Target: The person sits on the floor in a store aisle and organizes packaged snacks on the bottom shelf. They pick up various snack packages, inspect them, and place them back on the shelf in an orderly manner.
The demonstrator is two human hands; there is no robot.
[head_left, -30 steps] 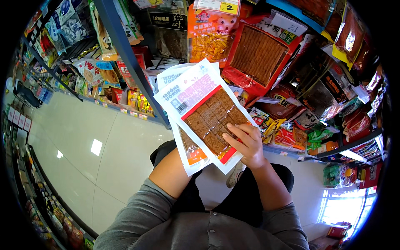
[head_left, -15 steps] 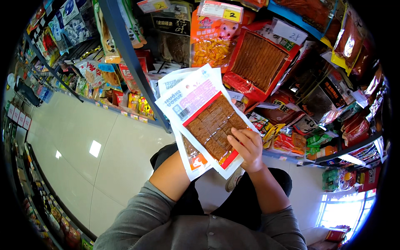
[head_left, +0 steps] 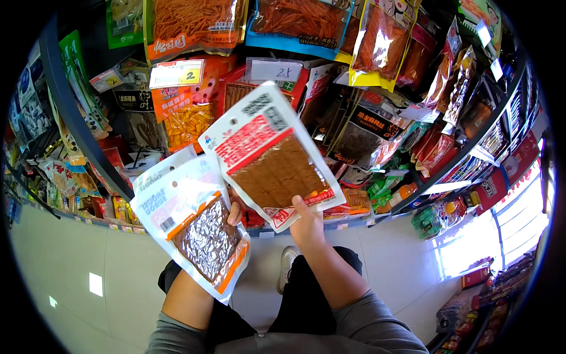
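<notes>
My right hand (head_left: 308,225) grips the lower edge of a white snack packet with a red band (head_left: 277,168), thumb on its front. A flat brown block shows through the packet's window. In my left hand (head_left: 234,214) is a white snack packet with orange bands (head_left: 209,239), its clear window glinting over a brown filling. Behind that packet, the top of another white packet (head_left: 167,160) sticks out. Most of my left hand is hidden behind the packets; only fingertips show at the right edge. The two held groups tilt apart in front of the shelf display.
Hanging snack bags fill the rack ahead, among them an orange bag (head_left: 191,121), a blue-edged bag (head_left: 298,26) and a yellow-edged bag (head_left: 383,44). A dark shelf post (head_left: 82,112) rises at the left. Bright window light (head_left: 471,236) falls at the right.
My right hand has drawn the red-banded packet up and right, off the stack, and its other face now shows. The orange-banded packet is uncovered in my left hand. The view has shifted rightward.
</notes>
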